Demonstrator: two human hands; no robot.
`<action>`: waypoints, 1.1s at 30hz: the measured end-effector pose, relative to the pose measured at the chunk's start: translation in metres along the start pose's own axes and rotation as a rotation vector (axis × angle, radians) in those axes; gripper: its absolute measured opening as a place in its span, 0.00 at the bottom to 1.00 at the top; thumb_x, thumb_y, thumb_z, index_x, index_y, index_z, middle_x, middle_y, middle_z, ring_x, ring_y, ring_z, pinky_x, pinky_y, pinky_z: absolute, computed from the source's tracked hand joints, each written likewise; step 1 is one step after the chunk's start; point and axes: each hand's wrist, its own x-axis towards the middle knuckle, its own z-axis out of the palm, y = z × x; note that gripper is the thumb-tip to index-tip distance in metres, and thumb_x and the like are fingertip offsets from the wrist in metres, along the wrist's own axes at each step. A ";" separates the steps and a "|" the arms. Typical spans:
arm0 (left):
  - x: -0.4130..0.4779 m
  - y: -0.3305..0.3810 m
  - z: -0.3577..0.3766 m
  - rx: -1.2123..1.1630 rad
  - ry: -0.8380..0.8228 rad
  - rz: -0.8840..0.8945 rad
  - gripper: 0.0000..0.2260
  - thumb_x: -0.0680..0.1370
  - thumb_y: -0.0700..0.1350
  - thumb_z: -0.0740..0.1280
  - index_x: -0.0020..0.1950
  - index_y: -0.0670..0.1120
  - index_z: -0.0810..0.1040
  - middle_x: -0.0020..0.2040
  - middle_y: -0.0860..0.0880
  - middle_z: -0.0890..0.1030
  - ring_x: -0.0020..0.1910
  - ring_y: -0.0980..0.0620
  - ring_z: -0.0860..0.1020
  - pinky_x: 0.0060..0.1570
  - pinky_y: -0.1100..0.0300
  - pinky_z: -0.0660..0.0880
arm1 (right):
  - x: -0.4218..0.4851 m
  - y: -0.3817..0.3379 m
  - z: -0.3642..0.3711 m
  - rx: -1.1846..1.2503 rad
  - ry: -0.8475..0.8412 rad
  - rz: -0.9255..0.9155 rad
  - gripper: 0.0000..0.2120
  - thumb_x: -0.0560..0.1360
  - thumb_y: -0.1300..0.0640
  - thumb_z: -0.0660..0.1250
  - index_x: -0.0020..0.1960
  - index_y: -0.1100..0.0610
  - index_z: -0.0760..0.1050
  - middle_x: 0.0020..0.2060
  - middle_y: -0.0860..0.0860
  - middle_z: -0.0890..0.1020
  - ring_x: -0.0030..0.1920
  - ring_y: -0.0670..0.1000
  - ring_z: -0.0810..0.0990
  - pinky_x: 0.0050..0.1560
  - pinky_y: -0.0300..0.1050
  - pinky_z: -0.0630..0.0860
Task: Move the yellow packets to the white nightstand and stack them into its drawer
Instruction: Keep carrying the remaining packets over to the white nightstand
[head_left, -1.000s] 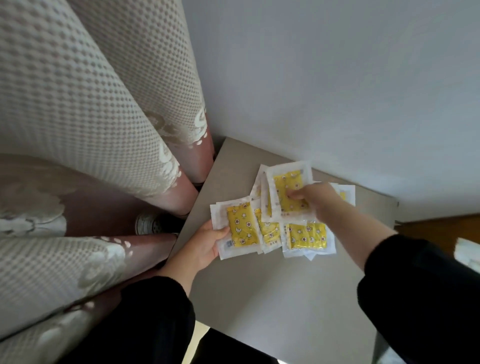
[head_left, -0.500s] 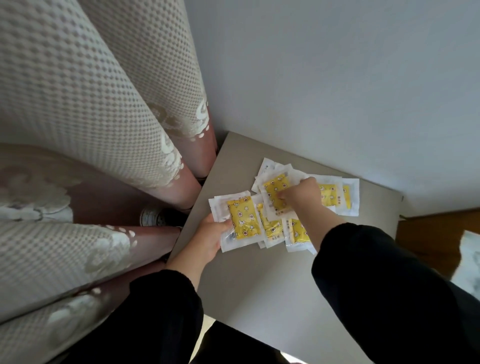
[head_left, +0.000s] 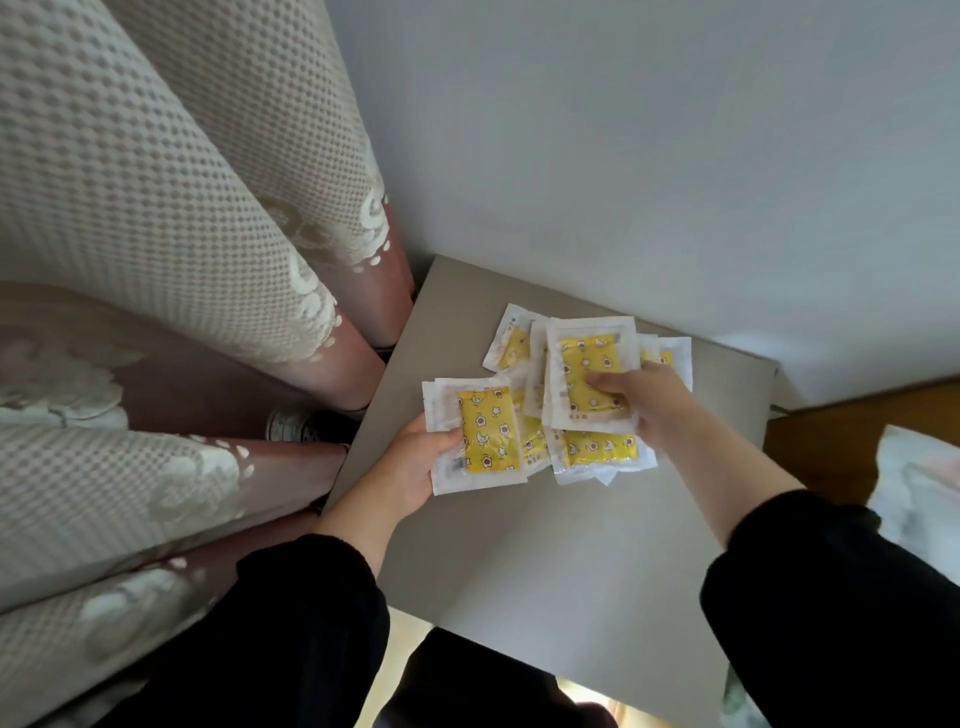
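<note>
The right hand has its grip closed on one yellow packet: the thumb lies across the printed face and the curled fingers are hidden behind it. The packet is a flat rectangle, a yellow pad printed with small stars and moons sealed inside a wider white, slightly glossy wrapper. It is held tilted over the heap, and whether it touches the ones beneath cannot be told.

The left hand also has a closed grip, on a small stack of packets. The thumb presses the left margin of the top one and the fingers are out of sight underneath. A doubled white edge on the left shows at least two packets in that stack.

Between and behind the hands, the loose packets lie overlapping at odd angles on the bench. One pokes out at the far left of the heap and another at the far right, near the wall. The bench top is smooth, matte and grey-beige, with square corners. No drawer is in view.

Both forearms come out of black sleeves. To the left hangs a curtain of pale dotted mesh with white floral lace at its hem, over a brownish lining. A shoe shows under it beside the bench edge. A plain, pale wall stands behind, a strip of wooden floor lies to the right, and pale crumpled fabric sits at the frame's edge.
</note>
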 end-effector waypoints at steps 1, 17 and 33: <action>-0.002 -0.002 0.004 0.016 -0.001 -0.002 0.15 0.80 0.32 0.59 0.64 0.43 0.74 0.57 0.42 0.80 0.54 0.43 0.79 0.54 0.48 0.77 | -0.003 0.005 -0.007 0.039 -0.006 0.011 0.09 0.68 0.69 0.73 0.46 0.60 0.78 0.42 0.56 0.84 0.41 0.56 0.84 0.47 0.54 0.80; -0.119 -0.047 0.075 0.357 0.137 0.027 0.16 0.79 0.34 0.63 0.67 0.43 0.73 0.62 0.45 0.79 0.62 0.44 0.77 0.64 0.43 0.71 | -0.139 0.073 -0.063 -0.007 0.066 0.058 0.12 0.66 0.66 0.76 0.47 0.58 0.78 0.50 0.56 0.84 0.50 0.58 0.83 0.57 0.58 0.77; -0.272 -0.161 -0.012 1.017 -0.168 0.045 0.13 0.79 0.34 0.59 0.43 0.51 0.75 0.42 0.54 0.78 0.43 0.53 0.77 0.42 0.61 0.74 | -0.346 0.308 -0.001 0.351 0.348 0.170 0.14 0.68 0.66 0.74 0.53 0.61 0.79 0.47 0.55 0.84 0.47 0.55 0.84 0.52 0.53 0.80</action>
